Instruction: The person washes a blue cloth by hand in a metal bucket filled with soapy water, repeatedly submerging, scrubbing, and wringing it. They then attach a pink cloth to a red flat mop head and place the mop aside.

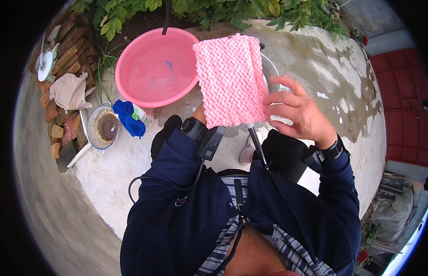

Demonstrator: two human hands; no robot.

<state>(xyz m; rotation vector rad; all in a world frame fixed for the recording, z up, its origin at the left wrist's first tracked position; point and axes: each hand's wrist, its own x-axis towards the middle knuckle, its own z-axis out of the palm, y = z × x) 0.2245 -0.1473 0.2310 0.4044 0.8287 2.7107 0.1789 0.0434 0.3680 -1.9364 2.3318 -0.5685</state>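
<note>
A pink knitted dishcloth (232, 78), textured and roughly rectangular with a folded right edge, is raised in front of me. My left hand (199, 114) is behind it; only a bit near the wrist shows, and its fingers are hidden. At the cloth's right edge, my right hand (299, 112) has curled fingertips gripping the border, with the index finger lifted somewhat. Partly covered by the cloth is a round metal pan (270, 69). A dark rod-like handle (256, 143) sticks out below the cloth toward me.
To the left stands a large pink basin (154, 99) of water with something blue in it. Nearby are a blue cloth (129, 120) on a white container (147, 120), a pot with brown residue (95, 133), stacked bricks (70, 50) and a beige rag (69, 91). Leafy plants (200, 11) border the concrete.
</note>
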